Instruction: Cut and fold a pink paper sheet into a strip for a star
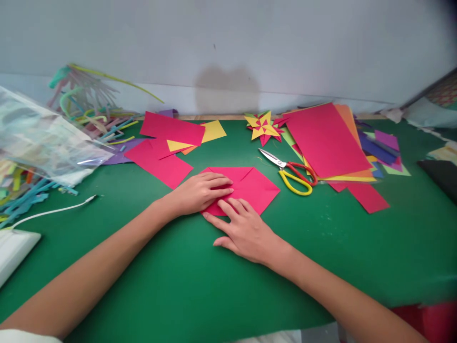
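A red sheet of paper [262, 188] with creases and folded corners lies flat on the green table in front of me. My left hand [200, 191] rests palm down on its left side, fingers stretched toward the middle. Along the near left edge, my right hand [244, 229] presses on the paper with its fingers spread and the thumb apart. Both hands cover part of the left corner, so its fold is partly hidden. Scissors [285, 166] with one red and one yellow handle lie to the right of the sheet, blades partly apart.
Behind the scissors sits a red and yellow paper star [263, 127]. A stack of coloured paper [328, 143] lies at the right, with cut red pieces [167, 166] at the back left. Colourful strips [96, 119], a plastic bag [43, 133] and a white cable [57, 209] occupy the left.
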The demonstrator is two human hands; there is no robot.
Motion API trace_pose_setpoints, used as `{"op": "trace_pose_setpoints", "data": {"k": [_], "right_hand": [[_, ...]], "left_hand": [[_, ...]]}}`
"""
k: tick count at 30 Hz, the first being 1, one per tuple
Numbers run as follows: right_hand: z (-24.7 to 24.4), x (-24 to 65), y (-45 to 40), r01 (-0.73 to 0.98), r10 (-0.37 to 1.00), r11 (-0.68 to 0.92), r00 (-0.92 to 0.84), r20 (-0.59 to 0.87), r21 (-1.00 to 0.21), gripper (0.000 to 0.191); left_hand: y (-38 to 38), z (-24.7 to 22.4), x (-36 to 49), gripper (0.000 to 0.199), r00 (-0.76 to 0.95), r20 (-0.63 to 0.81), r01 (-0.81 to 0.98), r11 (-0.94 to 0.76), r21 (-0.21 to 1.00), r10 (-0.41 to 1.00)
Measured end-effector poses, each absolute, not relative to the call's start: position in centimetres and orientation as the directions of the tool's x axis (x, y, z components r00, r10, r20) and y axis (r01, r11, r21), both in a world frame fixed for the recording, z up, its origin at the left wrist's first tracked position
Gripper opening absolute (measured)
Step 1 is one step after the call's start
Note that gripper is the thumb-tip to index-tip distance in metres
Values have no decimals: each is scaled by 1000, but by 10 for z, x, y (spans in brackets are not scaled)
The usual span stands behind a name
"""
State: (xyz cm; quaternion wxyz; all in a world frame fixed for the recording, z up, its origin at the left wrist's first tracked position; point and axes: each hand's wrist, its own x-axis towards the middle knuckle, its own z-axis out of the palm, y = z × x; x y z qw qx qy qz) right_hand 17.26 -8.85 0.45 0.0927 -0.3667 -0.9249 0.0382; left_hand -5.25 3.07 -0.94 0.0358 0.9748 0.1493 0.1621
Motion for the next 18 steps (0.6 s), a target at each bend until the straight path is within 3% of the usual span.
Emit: {"op": "trace_pose_setpoints", "data": {"k": [8,18], "right_hand": [[7,171,-89,682,710,699,-698,96,-214,67],[4,170,-91,675,702,709,-701,123,-204,69]], "left_hand": [[30,-9,-52,36,901,299,289,-949,122,313],[29,-8,-52,39,898,302,286,-946,154,320]]}}
